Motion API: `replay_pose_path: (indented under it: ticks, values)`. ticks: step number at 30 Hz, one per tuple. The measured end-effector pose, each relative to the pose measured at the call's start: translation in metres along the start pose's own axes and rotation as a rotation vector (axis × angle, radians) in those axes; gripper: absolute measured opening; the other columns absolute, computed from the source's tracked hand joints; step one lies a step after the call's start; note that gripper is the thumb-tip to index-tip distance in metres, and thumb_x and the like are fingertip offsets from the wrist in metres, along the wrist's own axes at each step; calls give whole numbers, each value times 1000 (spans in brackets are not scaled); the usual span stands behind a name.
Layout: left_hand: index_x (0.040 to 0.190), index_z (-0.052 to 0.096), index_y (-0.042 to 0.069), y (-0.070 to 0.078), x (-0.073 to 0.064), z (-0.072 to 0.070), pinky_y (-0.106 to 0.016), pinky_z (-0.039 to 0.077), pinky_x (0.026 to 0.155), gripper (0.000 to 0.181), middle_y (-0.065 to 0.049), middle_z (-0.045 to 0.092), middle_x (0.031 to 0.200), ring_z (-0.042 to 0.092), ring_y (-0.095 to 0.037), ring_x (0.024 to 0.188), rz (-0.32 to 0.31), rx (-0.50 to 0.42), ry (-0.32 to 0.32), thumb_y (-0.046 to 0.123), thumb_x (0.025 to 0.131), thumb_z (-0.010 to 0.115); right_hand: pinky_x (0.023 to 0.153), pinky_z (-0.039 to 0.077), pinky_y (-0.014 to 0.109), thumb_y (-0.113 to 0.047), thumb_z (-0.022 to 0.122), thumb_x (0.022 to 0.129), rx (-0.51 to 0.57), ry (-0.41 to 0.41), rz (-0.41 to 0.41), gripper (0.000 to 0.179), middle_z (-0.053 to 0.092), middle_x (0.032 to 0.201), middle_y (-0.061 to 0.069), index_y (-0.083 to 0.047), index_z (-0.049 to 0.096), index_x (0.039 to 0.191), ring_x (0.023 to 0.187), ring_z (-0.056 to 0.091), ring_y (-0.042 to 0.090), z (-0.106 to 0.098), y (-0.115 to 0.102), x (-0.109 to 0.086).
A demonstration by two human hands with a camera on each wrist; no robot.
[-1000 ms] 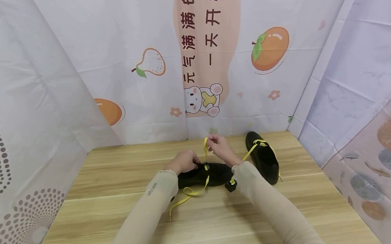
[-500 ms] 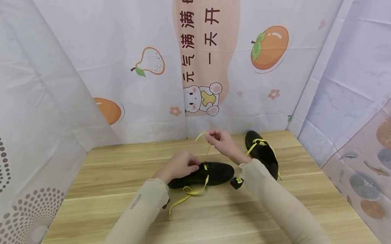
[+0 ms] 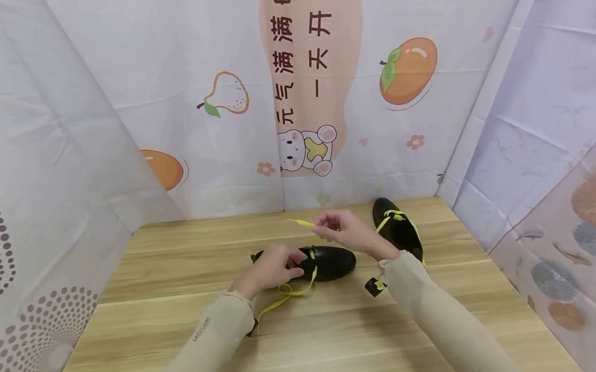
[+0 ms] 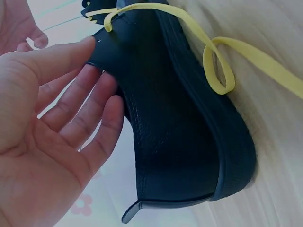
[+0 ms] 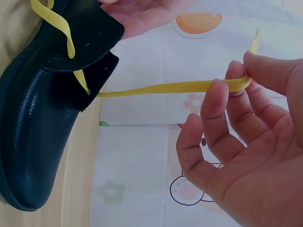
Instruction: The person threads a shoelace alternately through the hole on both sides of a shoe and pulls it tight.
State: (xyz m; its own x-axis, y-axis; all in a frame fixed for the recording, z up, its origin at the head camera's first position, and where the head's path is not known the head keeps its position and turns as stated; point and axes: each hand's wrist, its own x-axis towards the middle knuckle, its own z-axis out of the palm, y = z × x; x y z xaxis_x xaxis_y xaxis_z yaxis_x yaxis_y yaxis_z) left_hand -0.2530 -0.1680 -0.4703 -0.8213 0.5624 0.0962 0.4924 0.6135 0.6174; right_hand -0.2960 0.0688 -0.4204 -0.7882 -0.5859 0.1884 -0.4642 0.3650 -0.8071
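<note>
A black leather shoe (image 3: 335,262) lies on the wooden table, toe to the right. My left hand (image 3: 273,267) pinches the edge of its eyelet flap (image 4: 102,49), thumb outside and fingertips inside the opening. From an eyelet on the far flap, one end of the yellow shoelace (image 5: 156,88) runs taut to my right hand (image 3: 347,229), which pinches it between thumb and fingers behind the shoe. Its tip sticks out past the thumb. The lace's other end (image 4: 265,61) lies loosely looped on the table on the near side.
A second black shoe (image 3: 404,233), also with a yellow lace, stands at the back right, close to my right wrist. Behind the table (image 3: 311,348) hangs a white printed curtain (image 3: 176,102); more curtains (image 3: 546,131) enclose the sides.
My right hand rose with the lace, then came down a little, its end now pointing left. My left hand shifted slightly down and toward me along the shoe's opening.
</note>
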Motion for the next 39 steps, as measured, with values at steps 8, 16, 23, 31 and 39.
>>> replay_pose_path:
  ticks: [8,16,23,31,39]
  values:
    - [114,74,4,-2,6,13,-28,53,70,20,1,72,89,65,-7,76,21,16,42,8,94,72,65,53,30,-17,66,101,-39,-85,-74,13,70,86,12,-8,74,104,73,65,29,4,4,-14]
    - [118,73,4,-11,8,28,-30,52,76,22,-4,70,105,62,-9,84,10,18,83,7,96,70,62,54,31,-21,66,101,-87,-121,-115,14,69,78,-4,-11,74,96,71,66,25,15,18,-23]
    - [116,73,6,-13,4,35,-34,53,80,19,-3,69,108,62,-13,91,-4,-73,141,6,98,68,61,58,37,-6,59,102,-72,-171,-34,16,74,92,16,-1,73,109,65,67,27,20,29,-30]
    - [122,71,7,-13,5,40,-39,51,91,23,-3,67,116,62,-16,105,-31,-64,134,11,100,65,55,54,28,-16,72,96,-94,-145,1,11,71,77,5,-8,70,90,57,64,17,27,37,-38]
    - [123,71,10,-18,4,41,-38,51,90,23,-1,68,115,63,-16,104,-17,-18,157,13,100,65,56,53,27,-22,62,103,-185,-147,-13,22,74,78,4,-8,77,94,62,67,26,33,36,-36]
